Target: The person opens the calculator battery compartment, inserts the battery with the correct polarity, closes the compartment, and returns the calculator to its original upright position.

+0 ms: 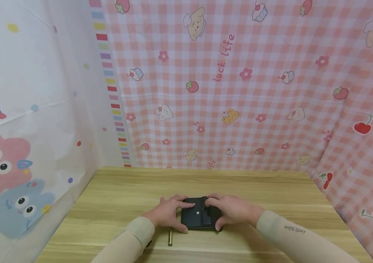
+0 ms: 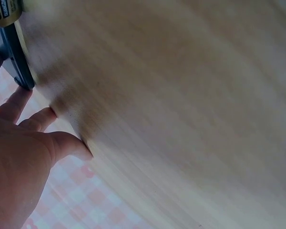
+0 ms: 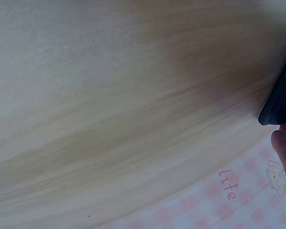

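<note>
A flat, squarish black device (image 1: pixel 193 219) lies on the wooden table between both hands; its exact kind is unclear. It has a small white dot on top and a raised band across it. My left hand (image 1: pixel 169 212) rests at its left side, fingers spread, touching its edge and top. With thumb at the near edge and fingers bent over the far part, my right hand (image 1: pixel 235 210) grips its right side. Beside the left hand's thumb lies a gold cylinder (image 1: pixel 170 237), battery-like; the left wrist view shows dark lettering on the gold cylinder (image 2: pixel 8 12).
The wood-grain table (image 1: pixel 124 197) reaches back to a pink checked cloth (image 1: pixel 179 146). A white cloth with cartoon figures (image 1: pixel 77 109) hangs at the left. A small dark object (image 1: pixel 148 244) is partly hidden by the left sleeve (image 1: pixel 130 233).
</note>
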Demonstrator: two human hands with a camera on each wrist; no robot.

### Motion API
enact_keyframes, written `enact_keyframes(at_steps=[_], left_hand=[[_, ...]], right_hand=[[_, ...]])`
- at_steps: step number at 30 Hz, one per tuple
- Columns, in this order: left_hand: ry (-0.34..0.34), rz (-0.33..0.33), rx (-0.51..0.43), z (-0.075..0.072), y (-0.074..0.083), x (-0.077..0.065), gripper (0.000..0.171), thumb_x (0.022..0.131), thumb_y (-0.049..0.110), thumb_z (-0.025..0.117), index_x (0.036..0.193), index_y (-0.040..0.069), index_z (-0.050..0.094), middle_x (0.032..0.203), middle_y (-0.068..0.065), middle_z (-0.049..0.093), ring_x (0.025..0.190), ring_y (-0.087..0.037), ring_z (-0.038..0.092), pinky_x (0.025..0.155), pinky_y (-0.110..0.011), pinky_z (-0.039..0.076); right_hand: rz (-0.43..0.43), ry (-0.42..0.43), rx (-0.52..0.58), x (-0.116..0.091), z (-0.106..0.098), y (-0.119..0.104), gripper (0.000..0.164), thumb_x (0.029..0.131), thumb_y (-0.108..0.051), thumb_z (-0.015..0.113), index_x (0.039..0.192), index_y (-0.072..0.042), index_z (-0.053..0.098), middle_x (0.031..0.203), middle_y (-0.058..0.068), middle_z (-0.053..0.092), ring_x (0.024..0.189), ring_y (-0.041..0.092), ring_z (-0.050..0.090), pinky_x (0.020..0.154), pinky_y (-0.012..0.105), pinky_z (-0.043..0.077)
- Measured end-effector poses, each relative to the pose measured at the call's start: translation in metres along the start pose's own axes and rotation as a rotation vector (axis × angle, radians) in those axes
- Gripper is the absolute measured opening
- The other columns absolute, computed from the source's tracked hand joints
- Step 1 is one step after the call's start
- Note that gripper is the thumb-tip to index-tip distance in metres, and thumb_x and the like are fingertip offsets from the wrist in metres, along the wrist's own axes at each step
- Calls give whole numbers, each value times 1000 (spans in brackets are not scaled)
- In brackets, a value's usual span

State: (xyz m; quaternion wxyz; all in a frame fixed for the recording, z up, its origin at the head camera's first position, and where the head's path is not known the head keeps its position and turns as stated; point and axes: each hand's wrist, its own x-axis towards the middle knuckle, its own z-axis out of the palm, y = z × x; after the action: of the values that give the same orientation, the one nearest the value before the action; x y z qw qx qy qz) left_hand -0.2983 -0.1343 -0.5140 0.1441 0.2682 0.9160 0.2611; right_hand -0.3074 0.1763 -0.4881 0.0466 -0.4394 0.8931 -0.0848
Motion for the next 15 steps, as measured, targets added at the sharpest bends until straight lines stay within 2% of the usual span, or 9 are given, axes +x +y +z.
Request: enact_keyframes(at_steps=[9,15], left_hand=[[5,-5,-13,1,-1,1,87,75,50,97,153,40,59,172,-7,39,164,-42,26,121,-87,6],[5,-1,-7,0,0,1,87,75,50,97,153,39,59,172,-8,40,164,-43,27,120,-88,6]], right_hand=[[9,12,40,0,3,1,63,88,-52,83,138,-24,58,148,7,58,112,18,72,99,38,62],[-19,30,23,1,3,0,48,98,-46,75,137,-23,59,142,4,59,111,16,71,96,37,62]])
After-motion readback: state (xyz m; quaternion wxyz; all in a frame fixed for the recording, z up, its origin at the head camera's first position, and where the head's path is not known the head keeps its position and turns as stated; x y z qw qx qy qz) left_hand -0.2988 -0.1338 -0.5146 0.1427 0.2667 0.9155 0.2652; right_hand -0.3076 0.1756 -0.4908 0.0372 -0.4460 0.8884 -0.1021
